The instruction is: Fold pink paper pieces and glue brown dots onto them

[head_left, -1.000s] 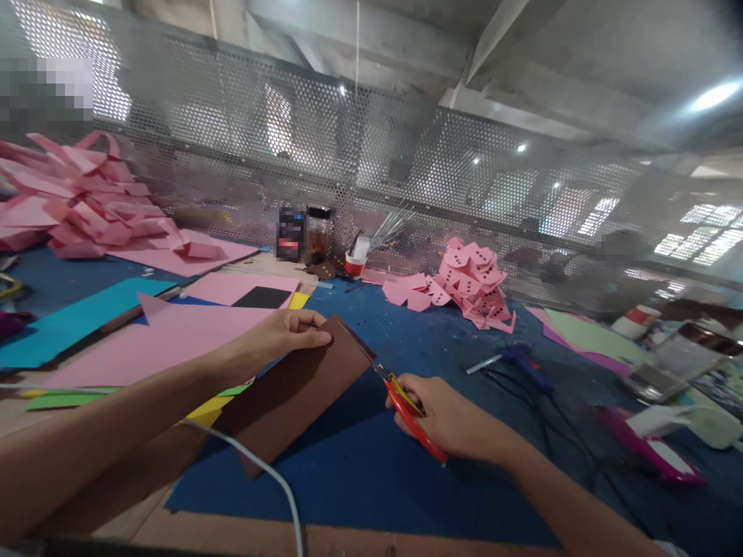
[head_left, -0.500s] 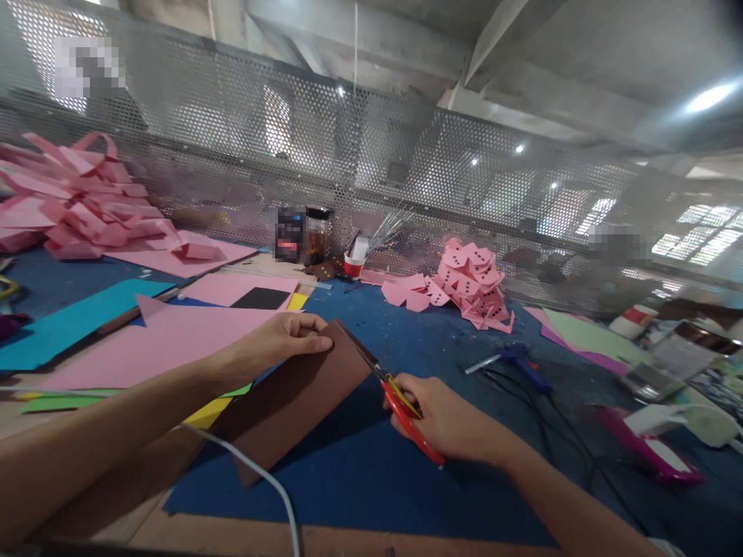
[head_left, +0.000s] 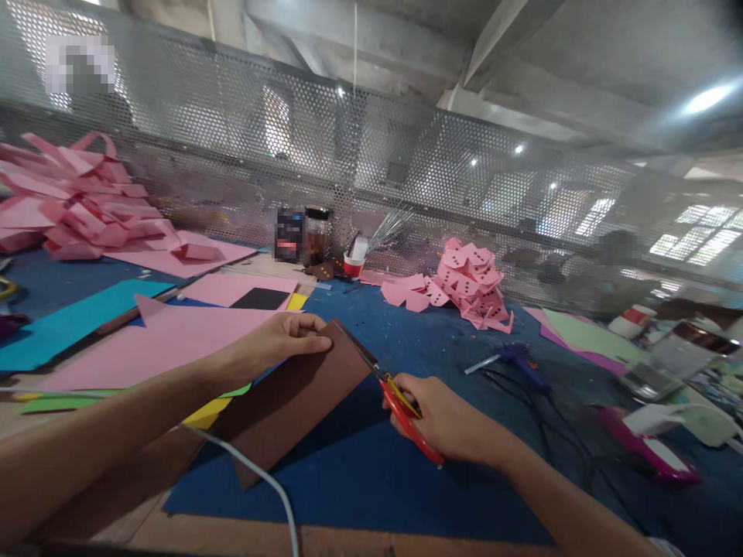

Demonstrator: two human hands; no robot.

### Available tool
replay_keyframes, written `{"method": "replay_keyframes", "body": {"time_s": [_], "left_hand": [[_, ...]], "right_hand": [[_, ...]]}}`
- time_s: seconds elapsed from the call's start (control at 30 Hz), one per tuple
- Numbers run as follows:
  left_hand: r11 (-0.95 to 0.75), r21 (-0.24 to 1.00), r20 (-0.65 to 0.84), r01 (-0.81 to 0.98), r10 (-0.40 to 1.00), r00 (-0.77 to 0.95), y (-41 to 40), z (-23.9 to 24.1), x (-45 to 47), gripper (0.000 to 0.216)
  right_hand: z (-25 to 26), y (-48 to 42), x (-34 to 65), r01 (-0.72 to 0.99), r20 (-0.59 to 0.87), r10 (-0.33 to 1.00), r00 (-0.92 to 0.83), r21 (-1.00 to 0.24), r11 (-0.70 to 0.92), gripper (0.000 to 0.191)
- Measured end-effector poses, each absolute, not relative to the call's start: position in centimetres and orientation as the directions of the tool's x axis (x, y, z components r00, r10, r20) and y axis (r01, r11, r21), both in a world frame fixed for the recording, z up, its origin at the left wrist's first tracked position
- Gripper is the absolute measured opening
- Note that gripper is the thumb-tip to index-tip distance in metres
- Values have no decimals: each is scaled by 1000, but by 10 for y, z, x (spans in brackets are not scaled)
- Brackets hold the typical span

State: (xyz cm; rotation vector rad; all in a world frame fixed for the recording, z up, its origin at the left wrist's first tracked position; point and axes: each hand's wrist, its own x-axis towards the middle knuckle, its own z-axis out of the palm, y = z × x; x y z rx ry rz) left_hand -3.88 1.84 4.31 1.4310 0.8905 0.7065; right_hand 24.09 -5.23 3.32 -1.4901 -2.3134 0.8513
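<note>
Left hand (head_left: 290,334) lies flat-fingered along the far edge of a brown sheet (head_left: 290,398), thumb on top, pinching the sheet's upper corner and holding it raised off the blue mat (head_left: 360,480). The sheet slants from that corner down toward the near left, its low point resting near the mat's edge.

Right hand (head_left: 450,422) is closed through the red handles of the scissors (head_left: 400,406). Blades run up and left from the fist, their tips meeting the sheet's right edge just beside the left thumb. How far apart the blades stand I cannot tell; they look nearly together. So the sheet sits between the two hands, gripped at the top by the left, entered from the right by the blades.

Around: a large pink sheet (head_left: 156,340) under the left forearm, a teal sheet (head_left: 70,321) beyond it, a heap of pink strips (head_left: 75,197) far left. A pile of pink cut-outs (head_left: 470,282) lies by the mesh screen (head_left: 406,170). A white cable (head_left: 255,476) crosses the near edge. A glue gun (head_left: 519,360) lies to the right of the scissors.
</note>
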Motion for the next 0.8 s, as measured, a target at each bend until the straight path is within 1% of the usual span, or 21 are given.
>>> {"method": "replay_keyframes", "body": {"time_s": [0.27,0.53,0.8], "left_hand": [[-1,994,-59,114,847,528,20,41,-40,28],[10,995,-63,102,841,538,19,43,-39,27],[22,994,-75,106,846,528,20,41,-40,28]], "right_hand": [[35,-54,241,717,-83,885,-458,-623,313,14],[36,-54,242,692,-104,878,-467,-662,289,13],[33,-54,243,712,-123,884,-450,-647,273,13]]}}
